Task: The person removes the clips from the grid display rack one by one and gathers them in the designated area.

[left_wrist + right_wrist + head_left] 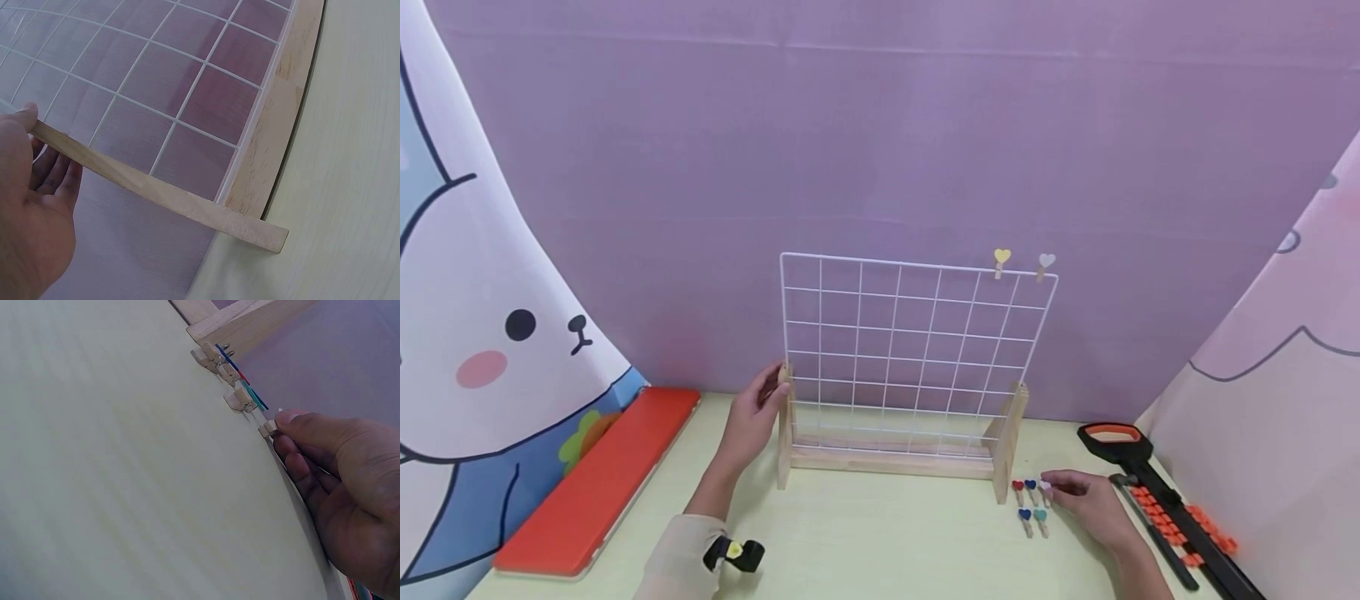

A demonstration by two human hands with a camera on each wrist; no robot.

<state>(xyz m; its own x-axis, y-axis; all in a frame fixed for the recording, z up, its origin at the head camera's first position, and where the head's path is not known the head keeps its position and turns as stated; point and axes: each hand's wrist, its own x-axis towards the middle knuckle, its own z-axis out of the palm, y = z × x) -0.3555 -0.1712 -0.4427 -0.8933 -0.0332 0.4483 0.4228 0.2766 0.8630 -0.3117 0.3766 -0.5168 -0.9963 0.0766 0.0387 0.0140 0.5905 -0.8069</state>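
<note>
white peg (1045,486) lies right of the rack (917,367), pinched in your right hand (1086,500); lift it straight, sparing the other pegs (1028,500), left hand (752,417) gripping the post (786,433).

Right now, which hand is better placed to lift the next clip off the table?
Right, probably. The right hand already pinches a clip beside the loose clips. The left hand holds the rack post on the far side.

Your pale yellow-green worktop (880,542) carries a white wire grid panel on a wooden stand (895,454). Beside its right foot lie small heart-topped wooden clips (1030,500); a flat red board (598,483) lies at your far left, a black-and-orange tool (1165,500) at your right.
</note>
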